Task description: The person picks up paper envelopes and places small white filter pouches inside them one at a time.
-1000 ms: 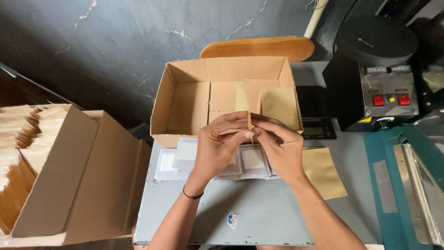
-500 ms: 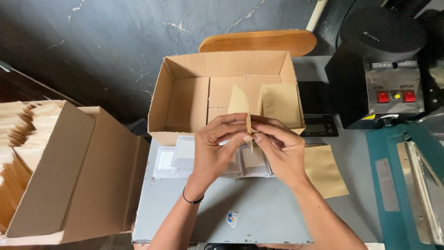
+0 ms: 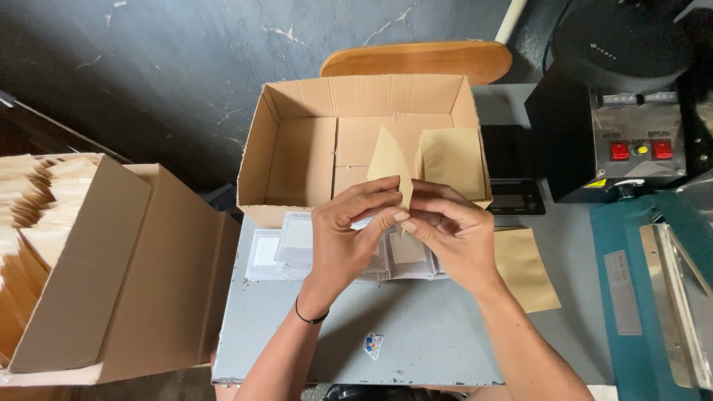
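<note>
Tan paper pouch (image 3: 390, 165), brown cardboard box (image 3: 297, 148), grey tabletop (image 3: 431, 341)

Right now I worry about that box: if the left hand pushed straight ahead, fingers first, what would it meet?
The left hand points at the right hand, already touching around the brown pouch; probably not the box.

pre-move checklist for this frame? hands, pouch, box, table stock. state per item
1. Both hands on the pouch: left hand and right hand pinch the brown paper pouch at its lower end: ok.
2. Pouch upright, above the table: ok.
3. Pouch contents: cannot tell.
4. Room in the open cardboard box: one pouch leans at its right side, floor mostly bare: ok.
5. Clear packets lying on the grey table under the hands: ok.
6. Spare flat pouch right of the hands: ok.
</note>
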